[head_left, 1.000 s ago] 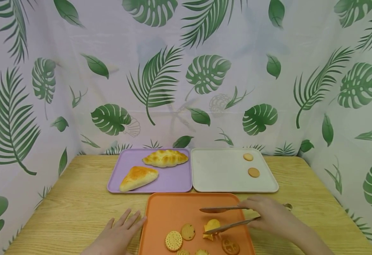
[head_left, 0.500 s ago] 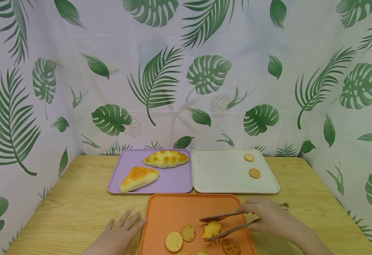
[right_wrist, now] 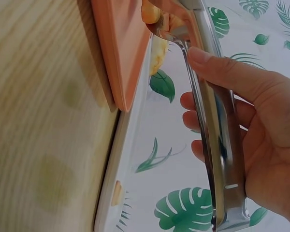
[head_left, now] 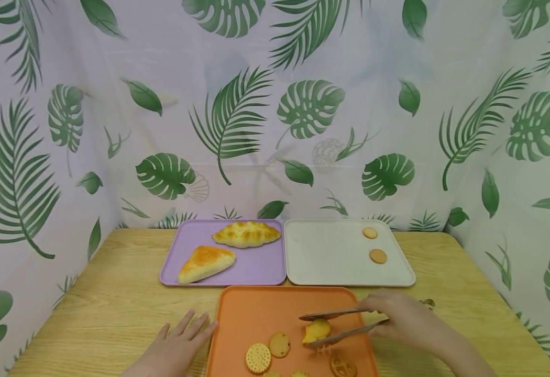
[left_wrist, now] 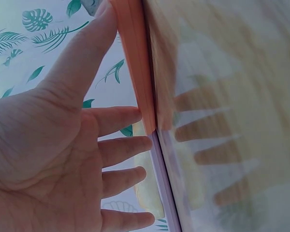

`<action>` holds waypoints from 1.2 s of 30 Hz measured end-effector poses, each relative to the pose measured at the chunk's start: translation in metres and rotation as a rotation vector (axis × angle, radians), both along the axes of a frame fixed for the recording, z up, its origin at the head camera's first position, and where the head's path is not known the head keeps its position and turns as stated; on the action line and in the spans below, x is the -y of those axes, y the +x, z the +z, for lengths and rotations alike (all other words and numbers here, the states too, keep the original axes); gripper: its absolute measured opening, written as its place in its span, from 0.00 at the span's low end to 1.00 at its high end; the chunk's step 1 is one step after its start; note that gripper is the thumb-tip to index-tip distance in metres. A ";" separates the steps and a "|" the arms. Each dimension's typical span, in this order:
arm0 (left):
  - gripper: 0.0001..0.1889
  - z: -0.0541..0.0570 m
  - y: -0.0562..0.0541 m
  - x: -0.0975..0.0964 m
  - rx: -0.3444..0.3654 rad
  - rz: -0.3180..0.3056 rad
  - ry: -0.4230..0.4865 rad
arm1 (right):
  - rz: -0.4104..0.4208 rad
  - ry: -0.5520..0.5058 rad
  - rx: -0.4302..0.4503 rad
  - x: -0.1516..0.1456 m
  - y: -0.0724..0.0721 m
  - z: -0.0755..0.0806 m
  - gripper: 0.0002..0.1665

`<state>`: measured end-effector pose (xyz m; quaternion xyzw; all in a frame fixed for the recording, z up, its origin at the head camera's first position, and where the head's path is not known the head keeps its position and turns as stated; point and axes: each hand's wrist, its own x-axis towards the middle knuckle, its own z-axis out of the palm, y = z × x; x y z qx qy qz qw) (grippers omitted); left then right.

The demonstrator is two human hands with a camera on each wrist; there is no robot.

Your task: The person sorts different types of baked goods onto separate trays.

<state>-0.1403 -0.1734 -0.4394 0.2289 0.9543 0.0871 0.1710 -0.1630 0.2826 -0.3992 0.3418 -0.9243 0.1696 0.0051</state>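
My right hand (head_left: 404, 319) grips a pair of metal tongs (head_left: 345, 334) over the right side of the orange tray (head_left: 256, 309). Between the tong tips is a yellow fish-shaped biscuit (head_left: 317, 331), tilted, with the near tip overlapping its lower edge. In the right wrist view, thumb and fingers wrap the tongs' handle (right_wrist: 227, 145). My left hand (head_left: 173, 345) lies beside the tray's left edge, fingers spread and holding nothing. In the left wrist view its fingertips reach the tray's side (left_wrist: 139, 63). A round dotted cracker (head_left: 258, 358), a speckled cookie (head_left: 279, 344) and a pretzel-shaped biscuit (head_left: 342, 366) lie on the tray.
Behind stand a purple tray (head_left: 251, 269) with a braided bread (head_left: 245, 234) and a triangular bread (head_left: 206, 263), and a white tray (head_left: 327, 256) with two small round biscuits (head_left: 377, 256). A leaf-print curtain (head_left: 256, 131) encloses the wooden table (head_left: 114, 298).
The tong tips have closed in around the fish-shaped biscuit, which has turned and shifted slightly up and right. My left hand has stayed in place.
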 end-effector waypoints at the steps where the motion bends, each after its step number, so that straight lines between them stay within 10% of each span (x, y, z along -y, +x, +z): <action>1: 0.56 0.000 0.000 0.000 0.003 0.000 0.000 | -0.002 -0.002 -0.012 -0.001 0.000 0.001 0.22; 14: 0.55 -0.002 -0.001 0.001 0.008 -0.013 0.001 | -0.101 -0.012 -0.165 -0.029 -0.020 0.027 0.23; 36: 0.55 -0.002 -0.001 0.003 -0.011 -0.037 0.001 | -0.323 0.027 -0.067 -0.081 -0.107 0.033 0.25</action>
